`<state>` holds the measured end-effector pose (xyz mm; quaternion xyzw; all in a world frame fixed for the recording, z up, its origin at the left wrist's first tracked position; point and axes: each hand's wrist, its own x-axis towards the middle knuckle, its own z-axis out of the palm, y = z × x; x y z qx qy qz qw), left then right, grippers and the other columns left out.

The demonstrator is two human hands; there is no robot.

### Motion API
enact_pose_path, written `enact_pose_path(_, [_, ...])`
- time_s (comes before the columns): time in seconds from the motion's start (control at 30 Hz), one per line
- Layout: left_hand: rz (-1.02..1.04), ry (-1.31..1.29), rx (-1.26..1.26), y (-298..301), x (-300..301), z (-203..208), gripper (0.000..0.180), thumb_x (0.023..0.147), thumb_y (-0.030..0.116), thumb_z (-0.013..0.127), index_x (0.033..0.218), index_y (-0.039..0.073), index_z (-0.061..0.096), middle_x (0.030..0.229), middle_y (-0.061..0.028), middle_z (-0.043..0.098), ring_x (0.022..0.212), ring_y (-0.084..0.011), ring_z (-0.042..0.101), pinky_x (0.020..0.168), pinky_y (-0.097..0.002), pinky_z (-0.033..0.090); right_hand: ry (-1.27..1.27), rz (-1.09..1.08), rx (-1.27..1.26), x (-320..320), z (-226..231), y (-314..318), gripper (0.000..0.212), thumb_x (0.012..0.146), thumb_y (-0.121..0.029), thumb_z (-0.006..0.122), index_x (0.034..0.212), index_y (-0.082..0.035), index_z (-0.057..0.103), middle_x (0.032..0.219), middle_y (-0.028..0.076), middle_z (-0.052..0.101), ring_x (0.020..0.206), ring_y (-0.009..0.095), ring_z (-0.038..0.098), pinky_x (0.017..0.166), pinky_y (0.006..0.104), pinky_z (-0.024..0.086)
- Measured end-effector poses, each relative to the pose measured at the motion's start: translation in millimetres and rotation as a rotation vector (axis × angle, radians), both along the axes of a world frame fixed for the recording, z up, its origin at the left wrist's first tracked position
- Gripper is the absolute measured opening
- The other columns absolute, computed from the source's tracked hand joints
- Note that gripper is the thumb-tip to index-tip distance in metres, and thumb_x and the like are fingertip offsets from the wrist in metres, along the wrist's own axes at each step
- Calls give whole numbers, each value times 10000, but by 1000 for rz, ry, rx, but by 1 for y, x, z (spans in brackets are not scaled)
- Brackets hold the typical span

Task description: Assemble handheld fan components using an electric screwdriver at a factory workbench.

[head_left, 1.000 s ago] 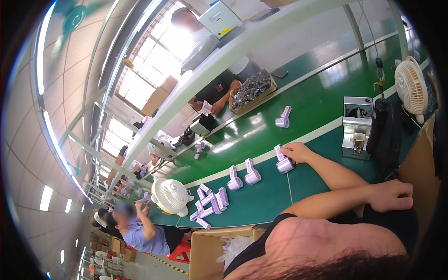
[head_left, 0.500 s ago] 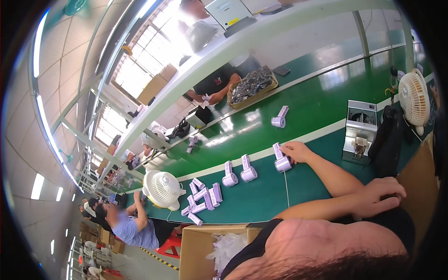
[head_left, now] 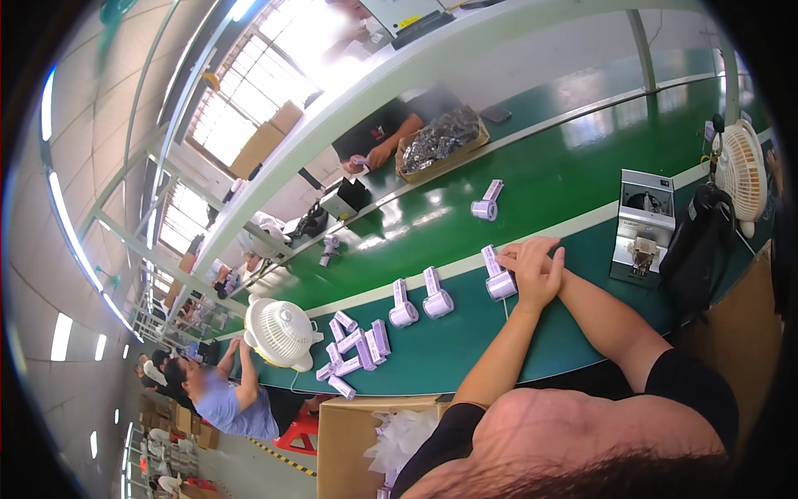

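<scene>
My two hands meet at a purple-and-white piece (head_left: 501,287) with a round drum and a flat handle, standing on the green worktable. My left hand (head_left: 540,283) reaches up from below, fingers stretched, beside the handle. My right hand (head_left: 536,247) lies behind it at the handle's top, partly covered, so its grip is hidden. Whether either hand holds the piece is unclear. Two similar pieces, one near (head_left: 437,303) and one farther left (head_left: 403,313), stand in a row with it. A loose cluster of purple-and-white pieces (head_left: 357,349) lies beyond them.
A small metal machine (head_left: 644,229) and a white fan (head_left: 740,179) stand right; another white fan (head_left: 283,333) is left. One purple piece (head_left: 486,208) lies on the green belt. Across it, a person works beside a box of dark parts (head_left: 440,145). An open carton (head_left: 341,449) sits below.
My left hand has swung from the far right to the purple-and-white piece, beside my right hand. The right hand has moved slightly upward. The whole view has shifted a little.
</scene>
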<state>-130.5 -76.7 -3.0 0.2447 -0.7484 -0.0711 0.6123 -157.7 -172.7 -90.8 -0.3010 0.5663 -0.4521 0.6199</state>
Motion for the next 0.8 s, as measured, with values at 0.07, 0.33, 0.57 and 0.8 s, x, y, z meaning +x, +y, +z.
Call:
enact_pose_path(0.07, [41, -33, 90, -9, 8, -16, 184, 881, 35, 762, 1056, -8, 725, 1001, -155, 736, 974, -329, 700, 926, -404, 527, 420, 126, -453, -15, -18, -4, 335, 984, -430, 581, 1033, -107, 657, 960, 104, 633, 877, 283, 613, 820, 395, 497])
enact_pose_path(0.33, [15, -57, 188, -5, 9, -23, 225, 883, 26, 749, 1104, -1, 717, 955, -159, 714, 918, -335, 687, 866, -423, 527, 191, 470, -528, -22, 17, 20, 324, 987, -328, 762, 1101, -31, 700, 923, 45, 726, 745, 105, 632, 645, 273, 503])
enact_pose_path(0.57, [23, -65, 174, -6, 8, -23, 222, 878, 17, 746, 1097, -1, 719, 920, -148, 708, 893, -336, 684, 848, -431, 526, 197, 479, -550, -27, 18, 19, 308, 994, -321, 760, 1064, -22, 740, 948, 66, 743, 913, 133, 652, 811, 312, 522])
enact_pose_path(0.8, [28, -51, 192, -11, 9, -27, 209, 872, 14, 750, 1078, -2, 723, 910, -144, 706, 890, -332, 677, 858, -431, 521, 210, 407, -660, -21, 18, 19, 273, 983, -288, 771, 1050, -32, 699, 892, 21, 711, 721, 78, 604, 631, 257, 480])
